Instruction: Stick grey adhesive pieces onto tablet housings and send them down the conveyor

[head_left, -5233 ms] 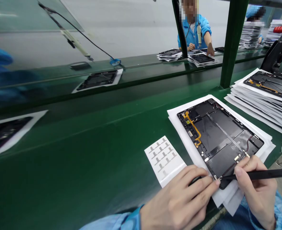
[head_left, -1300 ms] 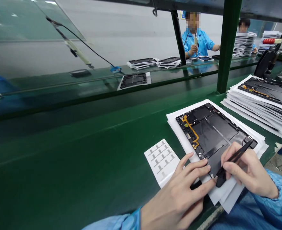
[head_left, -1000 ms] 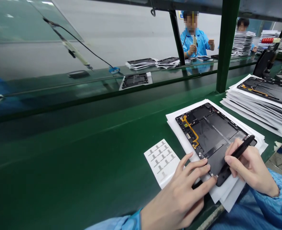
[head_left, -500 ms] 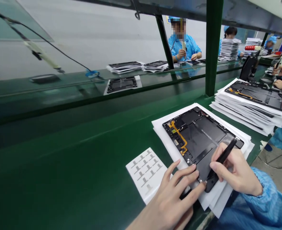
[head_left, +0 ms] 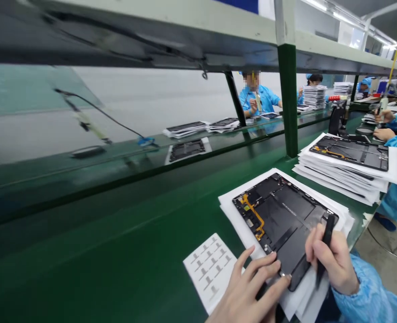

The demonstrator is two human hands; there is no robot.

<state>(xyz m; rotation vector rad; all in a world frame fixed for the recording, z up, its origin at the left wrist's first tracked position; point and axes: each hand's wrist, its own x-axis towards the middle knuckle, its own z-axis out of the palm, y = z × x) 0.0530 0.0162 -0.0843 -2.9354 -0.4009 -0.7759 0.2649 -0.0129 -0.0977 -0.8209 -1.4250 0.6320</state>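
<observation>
Left hand point(head_left: 249, 291): released, fingers spread, tips on tablet point(head_left: 281, 222) edge, steadying it.
Right hand point(head_left: 331, 262): grasping black stylus point(head_left: 327, 237) upright, pen-style.
Label sheet point(head_left: 210, 269): beside left hand, within reach.

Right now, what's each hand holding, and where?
The right hand holds a black pen-shaped tool by its mid-shaft, between thumb and fingers. The left hand holds nothing; its fingertips rest on the open tablet's edge.
</observation>
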